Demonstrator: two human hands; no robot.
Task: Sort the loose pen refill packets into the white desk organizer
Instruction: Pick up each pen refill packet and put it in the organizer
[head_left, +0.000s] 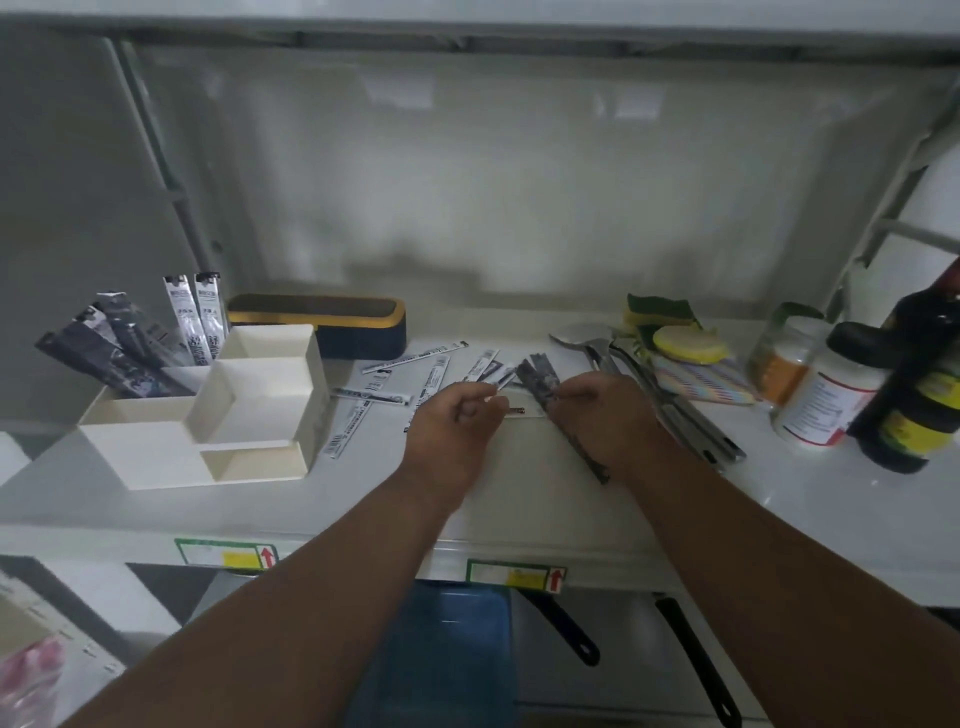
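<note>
Pinching a dark, glossy refill packet (550, 410) at mid-frame, the right hand (602, 415) keeps its grip clenched on it; the left hand (457, 421) pinches a thin white packet (501, 391). Gathering seems underway; next, carry them left. Flat white packets (384, 395) litter the tabletop (519, 493) beyond, beside the boxy white organizer (218, 415), already holding several.

**A dim white shelf bay**

A glossy white back panel (519, 171) rises behind a white shelf (519, 499), catching faint pale reflections in low light. A grey side panel (67, 182) closes the left. On the shelf's front edge (363, 551) sit two green-bordered labels (226, 553) with red arrows. Metal rails (904, 228) stand at right.
</note>
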